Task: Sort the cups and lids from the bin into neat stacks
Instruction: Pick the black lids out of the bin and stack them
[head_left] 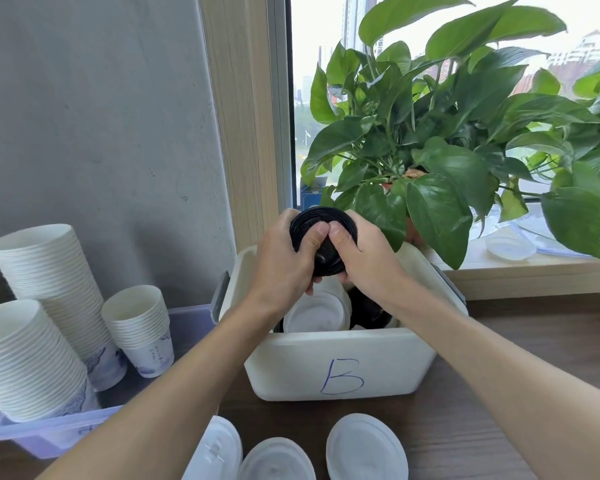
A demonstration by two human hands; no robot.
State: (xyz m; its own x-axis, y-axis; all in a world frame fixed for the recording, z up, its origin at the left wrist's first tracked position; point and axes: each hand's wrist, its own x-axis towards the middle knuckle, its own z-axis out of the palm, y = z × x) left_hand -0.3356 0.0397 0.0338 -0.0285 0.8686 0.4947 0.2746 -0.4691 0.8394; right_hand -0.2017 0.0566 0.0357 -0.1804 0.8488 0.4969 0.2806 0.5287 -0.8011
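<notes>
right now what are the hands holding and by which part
A stack of black lids, held above the bin: the left hand grips its left rim, the right hand its right rim.

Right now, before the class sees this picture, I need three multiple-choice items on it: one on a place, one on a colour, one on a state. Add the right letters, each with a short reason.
1. Where do the paper cup stacks stand?
A. in the lilac tray left of the white bin
B. on a shelf above
C. inside the bin

2. What colour are the lids held above the bin?
A. white
B. black
C. green

3. How are the hands?
A. both open and idle
B. only one holds the lids
C. both grip the lids

Answers:
1 A: all three stacks stand in the tray beside the bin.
2 B: the held lids are black; the white lids lie on the table.
3 C: the left hand and right hand both curl round the lids, thumbs on top.
</notes>
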